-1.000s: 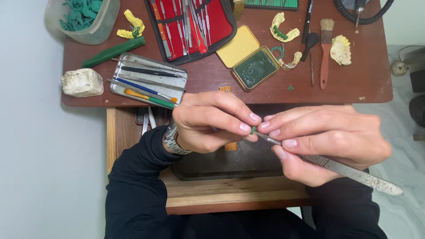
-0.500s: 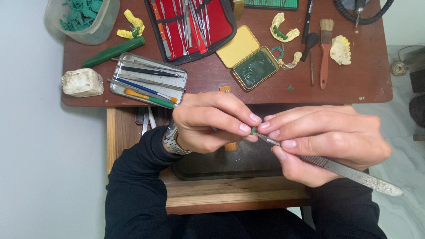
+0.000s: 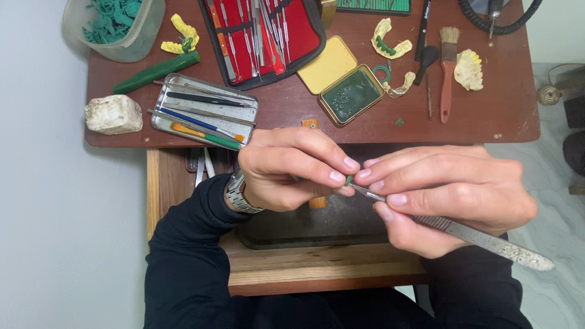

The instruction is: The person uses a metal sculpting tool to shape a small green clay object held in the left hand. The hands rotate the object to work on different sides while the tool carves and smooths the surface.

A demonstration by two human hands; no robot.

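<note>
Pinching a small green piece (image 3: 348,180), the left hand (image 3: 286,170) meets the right hand (image 3: 451,195) (fingers closed around a metal blade tool (image 3: 475,234)).

Green wax bit (image 3: 348,180); speckled silver scalpel handle (image 3: 487,240); red-lined tool case (image 3: 268,33); black sleeves (image 3: 189,256).

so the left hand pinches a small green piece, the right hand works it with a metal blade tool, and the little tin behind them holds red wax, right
Not quite: the wax in the small open tin is dark green, not red, as the head view shows. The red thing is the instrument case farther back. The rest holds: the left hand pinches a small green piece, and the right hand works it with a metal blade tool.
</note>
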